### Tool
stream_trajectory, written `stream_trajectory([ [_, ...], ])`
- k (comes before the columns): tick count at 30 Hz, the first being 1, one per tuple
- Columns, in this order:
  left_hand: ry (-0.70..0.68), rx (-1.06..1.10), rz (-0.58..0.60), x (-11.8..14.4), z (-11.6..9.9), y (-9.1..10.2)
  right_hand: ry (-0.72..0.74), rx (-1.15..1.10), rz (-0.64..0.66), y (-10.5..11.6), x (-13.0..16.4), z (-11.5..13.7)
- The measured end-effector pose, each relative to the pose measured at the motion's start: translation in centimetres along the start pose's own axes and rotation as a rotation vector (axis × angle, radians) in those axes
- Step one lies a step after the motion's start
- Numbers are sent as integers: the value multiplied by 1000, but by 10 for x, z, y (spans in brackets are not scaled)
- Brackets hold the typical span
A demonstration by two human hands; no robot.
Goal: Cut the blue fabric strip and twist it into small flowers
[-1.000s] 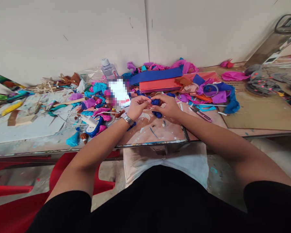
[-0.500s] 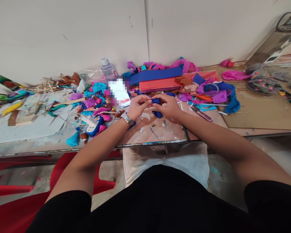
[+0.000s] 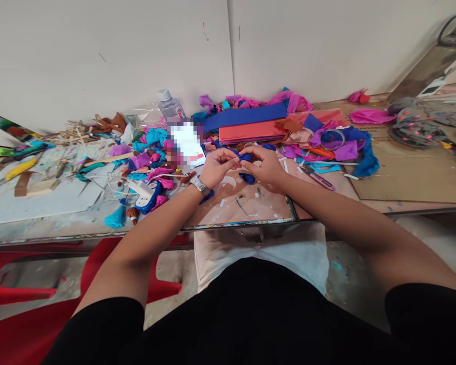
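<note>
Both hands meet over the near part of the table (image 3: 266, 205), pinching a small crumpled piece of dark blue crepe paper (image 3: 245, 157) between them. My left hand (image 3: 219, 167), with a metal watch (image 3: 200, 185) at its wrist, is closed on the paper's left side. From the right, my right hand (image 3: 265, 165) grips the same piece between thumb and fingers. Just below the fingertips lies another dark blue paper piece (image 3: 247, 178). A further blue scrap (image 3: 207, 197) is partly hidden by my left wrist.
Behind my hands lie a red paper stack (image 3: 251, 134), a blue folded strip (image 3: 247, 117) and a lit phone (image 3: 186, 144). A water bottle (image 3: 170, 105) stands near the wall. To the left is a blue-white power strip (image 3: 149, 197); to the right, a pink utility knife (image 3: 321, 180) and cardboard (image 3: 410, 177).
The view has shifted very slightly. My fingers have moved a little on the blue crepe paper, which stays held between both hands.
</note>
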State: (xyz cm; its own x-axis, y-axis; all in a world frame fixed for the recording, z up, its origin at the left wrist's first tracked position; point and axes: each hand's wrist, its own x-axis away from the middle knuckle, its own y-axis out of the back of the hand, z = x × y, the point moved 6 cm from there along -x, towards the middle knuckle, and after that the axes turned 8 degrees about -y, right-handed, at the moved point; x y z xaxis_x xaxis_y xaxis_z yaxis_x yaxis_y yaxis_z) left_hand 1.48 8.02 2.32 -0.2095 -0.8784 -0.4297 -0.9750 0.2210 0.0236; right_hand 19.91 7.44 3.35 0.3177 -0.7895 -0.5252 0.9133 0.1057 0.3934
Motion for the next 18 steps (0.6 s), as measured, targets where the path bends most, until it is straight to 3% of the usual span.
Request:
stream_trajectory([
  [7, 18, 19, -11, 2, 0, 0, 70, 30, -7, 2, -1, 7],
  [18, 59, 3, 60, 3, 5, -4, 32, 49, -24, 2, -3, 0],
])
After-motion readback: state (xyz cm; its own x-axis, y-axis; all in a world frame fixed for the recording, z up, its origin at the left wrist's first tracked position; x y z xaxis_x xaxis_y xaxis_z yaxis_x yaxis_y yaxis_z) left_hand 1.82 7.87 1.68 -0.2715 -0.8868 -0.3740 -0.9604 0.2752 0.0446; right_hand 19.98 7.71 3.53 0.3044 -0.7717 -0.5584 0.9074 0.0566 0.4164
